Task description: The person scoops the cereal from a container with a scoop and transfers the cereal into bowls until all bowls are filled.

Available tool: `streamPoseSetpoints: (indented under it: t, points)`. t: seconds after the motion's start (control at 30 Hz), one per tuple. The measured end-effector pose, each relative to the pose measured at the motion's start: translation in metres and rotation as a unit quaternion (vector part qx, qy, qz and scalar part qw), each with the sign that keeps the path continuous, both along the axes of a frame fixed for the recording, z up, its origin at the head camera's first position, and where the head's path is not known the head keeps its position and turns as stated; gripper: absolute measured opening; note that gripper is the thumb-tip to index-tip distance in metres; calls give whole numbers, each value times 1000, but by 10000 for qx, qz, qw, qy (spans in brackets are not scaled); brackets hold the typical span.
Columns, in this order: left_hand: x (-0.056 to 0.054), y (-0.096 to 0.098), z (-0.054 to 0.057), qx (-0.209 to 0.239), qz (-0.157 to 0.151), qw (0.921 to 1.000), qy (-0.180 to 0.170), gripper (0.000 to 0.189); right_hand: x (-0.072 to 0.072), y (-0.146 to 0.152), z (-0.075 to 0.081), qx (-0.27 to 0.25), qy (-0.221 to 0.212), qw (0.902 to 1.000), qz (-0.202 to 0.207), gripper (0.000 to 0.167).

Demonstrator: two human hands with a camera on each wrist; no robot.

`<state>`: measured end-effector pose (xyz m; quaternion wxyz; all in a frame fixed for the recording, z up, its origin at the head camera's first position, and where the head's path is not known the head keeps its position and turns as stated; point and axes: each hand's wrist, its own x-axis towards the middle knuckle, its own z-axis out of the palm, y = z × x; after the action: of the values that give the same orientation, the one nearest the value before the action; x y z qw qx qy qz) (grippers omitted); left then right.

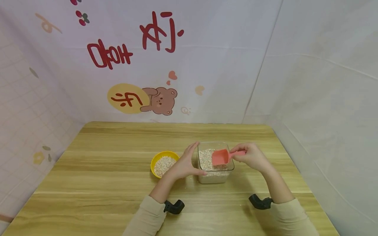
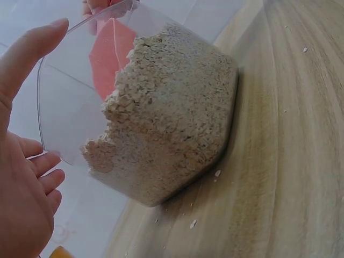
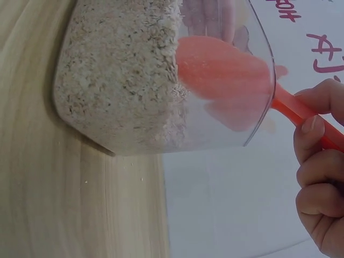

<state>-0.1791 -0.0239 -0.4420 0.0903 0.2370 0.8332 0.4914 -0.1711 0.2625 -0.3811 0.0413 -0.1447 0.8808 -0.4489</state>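
Observation:
A clear square container [image 1: 214,178] holding oat flakes [image 2: 166,107] stands on the table. My left hand [image 1: 184,165] spans its left side, thumb at the near rim and fingers toward the far corner, steadying it. My right hand [image 1: 251,156] pinches the handle of a pink scoop [image 1: 220,157] between thumb and fingers. The scoop's bowl is inside the container, its edge down at the flakes, as the right wrist view shows through the wall. A yellow bowl [image 1: 153,165] with more flakes sits left of the container, partly hidden behind my left hand.
The wooden table [image 1: 97,183] has a few loose flakes [image 2: 193,223] scattered near the container. White printed cloth [image 1: 224,65] hangs behind the table and along its sides. A black wrist mount [image 1: 174,207] juts from each forearm.

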Motion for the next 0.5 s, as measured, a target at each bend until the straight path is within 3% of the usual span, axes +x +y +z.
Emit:
streamPoseSetpoints:
  t: [0.5]
  points:
    - [-2,2,-2,100,-7,9999,24,116,-7,-18,-12,19,-147,9999,-10,13]
